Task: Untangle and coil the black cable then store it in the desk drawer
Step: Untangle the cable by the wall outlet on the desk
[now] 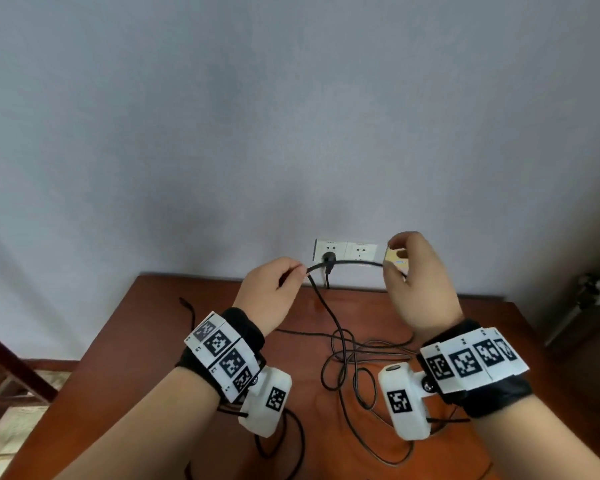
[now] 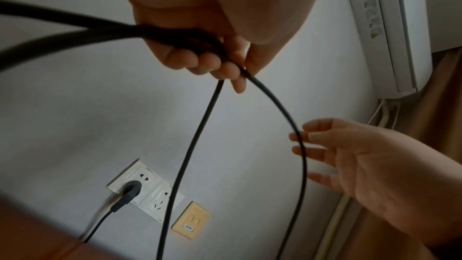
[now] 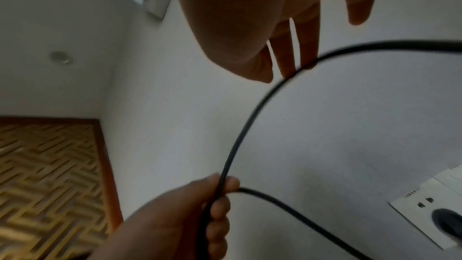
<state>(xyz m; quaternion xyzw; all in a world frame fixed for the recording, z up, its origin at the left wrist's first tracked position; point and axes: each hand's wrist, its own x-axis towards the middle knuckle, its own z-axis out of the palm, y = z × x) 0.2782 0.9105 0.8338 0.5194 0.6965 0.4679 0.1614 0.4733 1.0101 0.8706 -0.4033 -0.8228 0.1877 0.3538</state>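
Left hand raised above the tabletop, grip clenched round the black cable. Right hand raised alongside, grip released, straight fingers touching the cable's arc.

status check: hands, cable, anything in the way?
Left hand grips black cable; right hand open, fingers touching the span. Rest still tangled on desk. Separate plug in wall socket behind span.

I see soft, even daylight in the head view, with a faint glare on the worktop. Both wrist views are dimmer, the hands silhouetted dark, the black cable motion-blurred, straight edges bowed outward.
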